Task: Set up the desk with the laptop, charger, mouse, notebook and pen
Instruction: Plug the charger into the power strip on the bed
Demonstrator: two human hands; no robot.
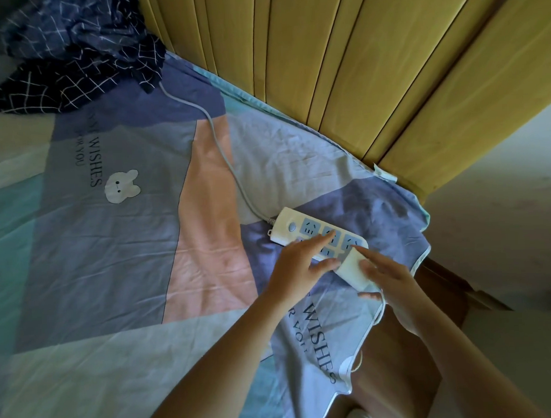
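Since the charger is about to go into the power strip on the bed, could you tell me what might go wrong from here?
1. The power strip lies on soft, wrinkled bedsheet, so it may shift or tilt as the charger is pushed in.
2. The left hand has fingers on the sockets and could get pinched.
3. The strip sits near the bed's corner, and the charger's cable hangs over the edge; a tug might drag both off.

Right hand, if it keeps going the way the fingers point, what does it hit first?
The right hand holds a white charger and points up-left at the power strip on the bed sheet. The charger would meet the strip's near end first; it looks almost touching already, though depth is unclear.
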